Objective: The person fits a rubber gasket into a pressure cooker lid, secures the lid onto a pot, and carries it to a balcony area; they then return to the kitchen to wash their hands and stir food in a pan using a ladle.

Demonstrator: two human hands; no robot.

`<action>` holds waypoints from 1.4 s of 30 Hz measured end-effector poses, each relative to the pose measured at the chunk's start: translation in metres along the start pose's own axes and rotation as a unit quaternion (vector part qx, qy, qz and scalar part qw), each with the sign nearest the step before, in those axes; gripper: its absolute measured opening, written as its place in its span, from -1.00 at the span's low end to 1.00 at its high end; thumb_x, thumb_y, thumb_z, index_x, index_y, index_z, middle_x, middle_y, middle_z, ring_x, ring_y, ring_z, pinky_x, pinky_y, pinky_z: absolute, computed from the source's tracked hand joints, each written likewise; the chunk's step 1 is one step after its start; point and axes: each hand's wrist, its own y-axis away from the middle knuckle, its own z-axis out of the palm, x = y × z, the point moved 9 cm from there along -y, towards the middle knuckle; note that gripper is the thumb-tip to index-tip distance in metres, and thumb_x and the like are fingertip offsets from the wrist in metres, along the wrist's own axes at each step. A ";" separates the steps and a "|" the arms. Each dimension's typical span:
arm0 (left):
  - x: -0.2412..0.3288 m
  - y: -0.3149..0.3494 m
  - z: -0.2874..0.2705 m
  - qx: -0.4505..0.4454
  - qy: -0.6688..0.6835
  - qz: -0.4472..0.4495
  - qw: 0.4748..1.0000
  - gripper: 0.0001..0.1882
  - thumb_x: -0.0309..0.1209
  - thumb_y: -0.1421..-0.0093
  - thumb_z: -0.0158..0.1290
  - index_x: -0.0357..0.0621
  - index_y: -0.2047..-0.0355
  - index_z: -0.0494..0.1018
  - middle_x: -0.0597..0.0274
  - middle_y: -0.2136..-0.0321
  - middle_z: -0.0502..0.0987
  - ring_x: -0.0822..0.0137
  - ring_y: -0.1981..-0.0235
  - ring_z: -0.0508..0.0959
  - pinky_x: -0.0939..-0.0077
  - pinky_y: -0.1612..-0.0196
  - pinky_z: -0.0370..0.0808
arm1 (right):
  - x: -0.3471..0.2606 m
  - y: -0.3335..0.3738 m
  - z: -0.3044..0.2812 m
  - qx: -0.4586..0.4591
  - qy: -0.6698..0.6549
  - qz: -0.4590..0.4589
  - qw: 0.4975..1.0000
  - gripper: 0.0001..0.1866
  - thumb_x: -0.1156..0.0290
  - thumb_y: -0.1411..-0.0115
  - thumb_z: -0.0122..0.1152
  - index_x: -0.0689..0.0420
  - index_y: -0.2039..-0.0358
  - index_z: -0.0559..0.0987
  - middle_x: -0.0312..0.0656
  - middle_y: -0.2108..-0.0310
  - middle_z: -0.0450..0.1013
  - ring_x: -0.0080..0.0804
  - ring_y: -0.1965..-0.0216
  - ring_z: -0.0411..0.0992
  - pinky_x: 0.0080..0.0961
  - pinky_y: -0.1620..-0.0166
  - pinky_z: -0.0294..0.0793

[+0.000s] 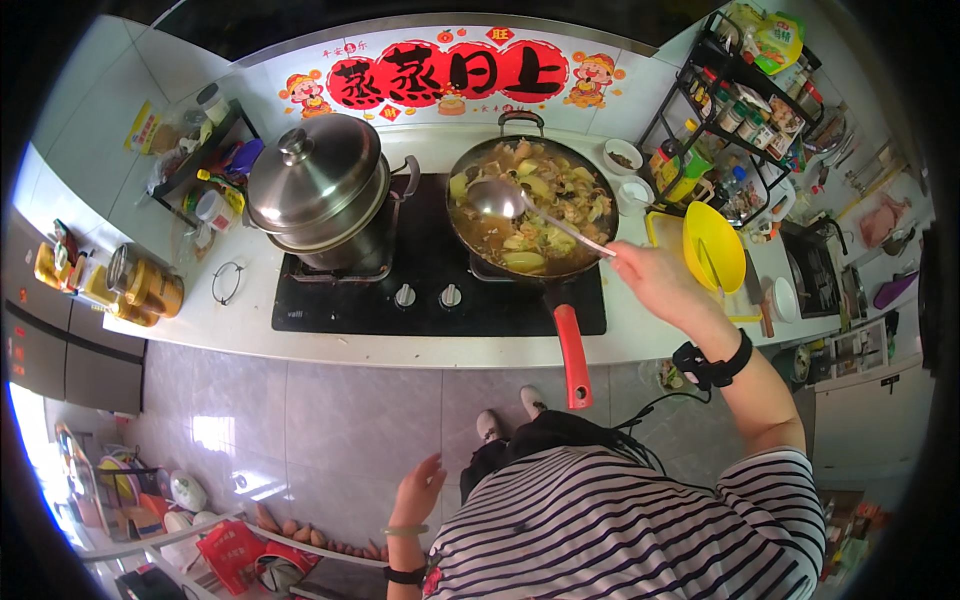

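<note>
My right hand [655,282] is closed round the end of a metal ladle [497,199]. The ladle's bowl rests in the stew [540,240], left of the middle of a dark wok [548,280]. Chunks of potato or a similar vegetable, meat and brownish broth fill the wok, which sits on the right burner. Its long red handle [573,360] points toward me past the counter edge, and no hand touches it. Down by my side, my left hand [418,490] hangs away from the counter with loosely bent fingers, holding nothing.
A lidded steel steamer pot [315,185] stands on the left burner of the black hob [350,310]. Right of the wok are two small white bowls [622,157], a yellow basin [712,250] and a spice rack [735,125]. Jars [150,285] stand at the far left.
</note>
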 end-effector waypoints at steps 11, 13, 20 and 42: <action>0.009 -0.010 0.003 -0.016 -0.016 0.010 1.000 -0.59 -0.27 -0.24 0.04 -0.07 -0.08 0.42 -0.04 0.15 0.59 0.00 0.11 0.58 0.27 0.08 0.50 | 0.006 -0.066 0.002 0.098 0.257 -0.078 0.958 -0.58 0.46 -0.18 -0.02 -0.02 -0.08 0.45 -0.09 0.42 0.40 -0.08 0.47 0.49 -0.20 0.44 0.46; 0.004 -0.008 0.003 -0.014 -0.007 -0.005 1.000 -0.59 -0.27 -0.24 0.04 -0.07 -0.08 0.42 -0.04 0.15 0.59 0.01 0.11 0.58 0.27 0.08 0.50 | 0.005 -0.072 0.013 0.099 0.266 -0.097 0.954 -0.55 0.47 -0.15 -0.04 -0.03 -0.08 0.45 -0.09 0.42 0.41 -0.11 0.49 0.51 -0.22 0.46 0.48; -0.001 0.002 0.014 -0.018 -0.021 -0.032 0.999 -0.59 -0.29 -0.22 0.06 -0.07 -0.07 0.43 -0.03 0.17 0.59 0.04 0.12 0.59 0.29 0.09 0.50 | 0.004 -0.062 0.037 0.041 0.337 -0.164 0.926 -0.46 0.50 -0.05 0.07 0.02 -0.12 0.43 -0.11 0.43 0.36 -0.21 0.51 0.47 -0.33 0.47 0.49; 0.004 -0.018 0.048 -0.102 -0.041 -0.020 0.994 -0.62 -0.28 -0.24 0.05 -0.08 -0.05 0.45 -0.05 0.21 0.60 0.03 0.15 0.59 0.28 0.10 0.50 | 0.137 0.015 0.033 0.095 0.108 0.120 0.982 -0.49 0.33 -0.21 0.11 -0.08 -0.20 0.34 -0.08 0.14 0.41 0.00 0.27 0.46 -0.15 0.26 0.47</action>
